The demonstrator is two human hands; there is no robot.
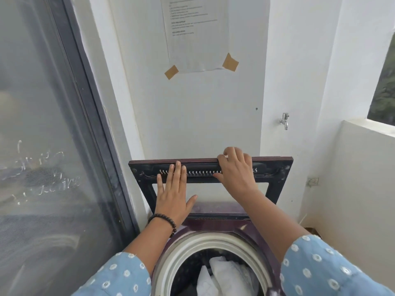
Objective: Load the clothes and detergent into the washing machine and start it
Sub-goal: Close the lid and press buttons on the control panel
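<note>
A top-loading washing machine (252,233) with a dark maroon top stands below me. Its lid (275,174) is raised upright against the wall, a clear panel in its middle. My left hand (174,195) lies flat against the lid's inner face, fingers spread. My right hand (235,167) grips the lid's top edge, fingers curled over it. The round drum opening (192,248) has a pale rim. White and dark clothes (222,276) lie inside the drum. No detergent is in view.
A sliding glass door (49,146) with a dark frame fills the left. A printed sheet (195,33) is taped to the white wall. A metal tap (285,120) sticks out at the right, beside a low white balcony wall (363,167).
</note>
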